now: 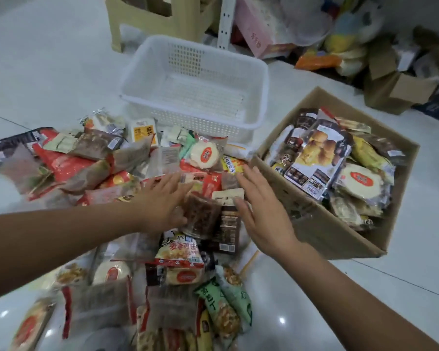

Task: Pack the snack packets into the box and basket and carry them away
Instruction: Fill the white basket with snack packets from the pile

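A heap of snack packets (127,173) covers the white floor in front of me. A white plastic basket (259,97) stands behind the heap with nothing in it. To the right is a cardboard box (322,224) full of packets. My left hand (162,201) reaches over the heap with fingers straight, its thumb against a brown packet (200,219). My right hand (259,211) is spread flat on the other side of that brown packet, fingers straight. Both hands flank it; neither curls round anything.
A beige plastic stool (147,19) stands at the back. A white metal post (226,21), a pink carton (254,29), bags and an opened cardboard box (401,89) are piled at the back right. More packets (178,295) lie near my arms.
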